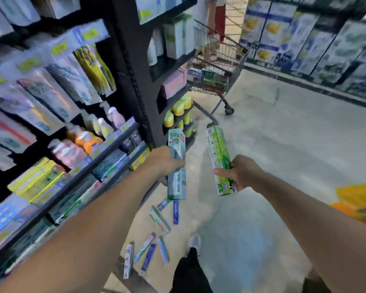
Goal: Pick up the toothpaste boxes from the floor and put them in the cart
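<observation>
Two long, flat-sided cardboard toothpaste boxes are held up in the air above the floor, one in each hand. The left hand (pixel 165 161) has its fingers wrapped around the middle of a teal box (pixel 176 166) with a glossy printed face and a red patch near its top end; the box stands nearly upright. The right hand (pixel 240 172) clenches the lower part of a green box (pixel 219 159), which tilts slightly left at the top, its shiny surface printed in light and dark green.

Below the hands, more boxes (pixel 156 235) of the same slim rectangular shape lie scattered flat on the smooth, pale concrete floor (pixel 283 144), in blue, white and green, some touching one another, close to the foot of the shelf.

Ahead stands a wire-mesh cart (pixel 222 66) on small wheels; inside its basket sit green and red packages, blurred. To the left, a dark metal shelf (pixel 133 66) carries hanging plastic packs, rounded bottles and stacked cartons. A white shoe (pixel 193 243) and dark trouser leg show at the bottom.
</observation>
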The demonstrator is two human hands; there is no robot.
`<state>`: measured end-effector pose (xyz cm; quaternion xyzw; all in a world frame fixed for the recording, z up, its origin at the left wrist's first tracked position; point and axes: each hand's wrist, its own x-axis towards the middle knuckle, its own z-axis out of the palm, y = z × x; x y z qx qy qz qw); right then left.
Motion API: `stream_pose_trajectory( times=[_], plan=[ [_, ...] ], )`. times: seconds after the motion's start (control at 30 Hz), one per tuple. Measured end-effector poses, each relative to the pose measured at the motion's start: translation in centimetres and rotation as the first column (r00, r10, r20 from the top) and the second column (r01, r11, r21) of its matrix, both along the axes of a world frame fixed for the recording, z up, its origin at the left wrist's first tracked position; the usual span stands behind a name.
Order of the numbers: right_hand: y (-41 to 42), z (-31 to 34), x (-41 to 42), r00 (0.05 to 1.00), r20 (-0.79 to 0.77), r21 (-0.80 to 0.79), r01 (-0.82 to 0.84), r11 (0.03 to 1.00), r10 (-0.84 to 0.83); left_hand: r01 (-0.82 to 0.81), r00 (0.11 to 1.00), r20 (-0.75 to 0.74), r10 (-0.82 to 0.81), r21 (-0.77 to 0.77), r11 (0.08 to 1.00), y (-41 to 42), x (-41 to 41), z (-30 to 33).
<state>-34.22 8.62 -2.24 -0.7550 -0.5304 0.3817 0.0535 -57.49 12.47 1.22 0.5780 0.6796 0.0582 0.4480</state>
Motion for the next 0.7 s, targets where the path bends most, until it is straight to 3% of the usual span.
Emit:
stream_pose_trajectory(
  times=[0.23,0.53,0.7],
  plan=[
    [11.9,-0.1,7.1,0.991,-0.045,-0.011,0.127,0.992,-0.127,0.134,0.989,-0.068,-0.128,0.093,0.987,14.5,7.6,-1.7],
    [26.8,1.2,15.6,0.953,-0.114,-0.042,0.277,0.960,-0.280,0.187,0.982,0.000,-0.187,0.012,0.982,31.6,17.8,-0.3],
    [35.2,0.5,21.3,0.955,-0.120,-0.045,0.266,0.963,-0.270,0.176,0.984,-0.001,-0.176,0.011,0.984,39.8,24.4,-1.2]
  ],
)
